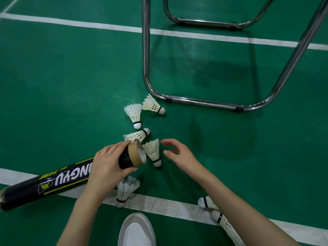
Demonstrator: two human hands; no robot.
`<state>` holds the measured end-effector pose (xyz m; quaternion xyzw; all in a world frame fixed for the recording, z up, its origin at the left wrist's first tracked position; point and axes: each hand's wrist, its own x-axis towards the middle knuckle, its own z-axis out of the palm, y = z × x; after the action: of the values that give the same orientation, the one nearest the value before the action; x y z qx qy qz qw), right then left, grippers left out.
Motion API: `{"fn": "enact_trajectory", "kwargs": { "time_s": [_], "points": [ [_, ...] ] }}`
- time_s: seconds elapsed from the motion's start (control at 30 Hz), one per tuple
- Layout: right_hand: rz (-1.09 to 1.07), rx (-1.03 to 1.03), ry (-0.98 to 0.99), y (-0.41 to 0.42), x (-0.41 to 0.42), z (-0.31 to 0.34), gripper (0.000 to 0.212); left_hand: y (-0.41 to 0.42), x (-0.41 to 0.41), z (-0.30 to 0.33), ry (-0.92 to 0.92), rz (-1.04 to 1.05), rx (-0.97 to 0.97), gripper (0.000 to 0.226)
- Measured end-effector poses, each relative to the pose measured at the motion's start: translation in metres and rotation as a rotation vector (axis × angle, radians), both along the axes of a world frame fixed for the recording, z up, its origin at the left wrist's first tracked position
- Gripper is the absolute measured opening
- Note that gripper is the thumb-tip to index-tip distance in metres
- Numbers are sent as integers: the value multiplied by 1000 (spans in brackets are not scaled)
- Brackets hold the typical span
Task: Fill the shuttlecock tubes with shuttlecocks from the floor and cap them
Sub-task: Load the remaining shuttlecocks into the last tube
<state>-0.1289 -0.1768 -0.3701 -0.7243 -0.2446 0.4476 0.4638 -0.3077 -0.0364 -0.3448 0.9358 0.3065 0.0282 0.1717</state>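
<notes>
- From my feed, the left hand (108, 162) grips the black tube (58, 181) near its open end, fingers over the top and thumb under, curled round the brown paper rim.
- The tube lies slanted across the green floor (62, 86), its far end low at the left edge of view, its mouth pointing toward the middle; something white shows inside the mouth.
- The right hand (179, 153) hovers just right of the tube's mouth, fingers spread and loosely bent, holding nothing that I can see.
- One shuttlecock (153, 151) sits between that hand and the tube's mouth, feathers touching the rim, cork toward me.
- Beyond the mouth I see another shuttlecock (137, 135) partly behind the rim, then two more, one cork down (134, 114) and one tipped right (152, 104), near the chrome chair frame (200, 102).
- Below the tube, under the left wrist, a ragged shuttlecock (125, 191) rests on the white court line (159, 204).
- Two more shuttlecocks (206, 202) lie partly hidden behind the right forearm.
- A white shoe (137, 231) is at the bottom of view, below the tube's mouth.
</notes>
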Motion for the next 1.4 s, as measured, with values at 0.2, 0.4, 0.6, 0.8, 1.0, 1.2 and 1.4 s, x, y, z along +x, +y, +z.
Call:
{"fn": "enact_trajectory", "kwargs": {
  "time_s": [0.2, 0.4, 0.6, 0.8, 1.0, 1.2, 1.4],
  "points": [
    [208, -40, -167, 24, 8, -3, 49, -2, -1, -1, 6, 7, -13, 87],
    [256, -119, -387, 14, 12, -11, 17, -5, -1, -1, 4, 0, -23, 86],
    [19, -92, -216, -9, 15, -4, 16, -7, -2, -3, 3, 11, -17, 86],
    [-291, 132, 86, -14, -1, 20, 18, -24, 8, -2, 19, -34, 12, 86],
    [-118, 161, 240, -13, -31, 26, 8, -37, 22, 1, -6, -50, 40, 85],
    [-112, 184, 344, -13, -32, 29, 14, -40, 28, 2, -19, -51, 73, 83],
    [-84, 163, 281, -12, -35, 29, 13, -44, 27, 1, -33, -56, 93, 80]
  ]
}}
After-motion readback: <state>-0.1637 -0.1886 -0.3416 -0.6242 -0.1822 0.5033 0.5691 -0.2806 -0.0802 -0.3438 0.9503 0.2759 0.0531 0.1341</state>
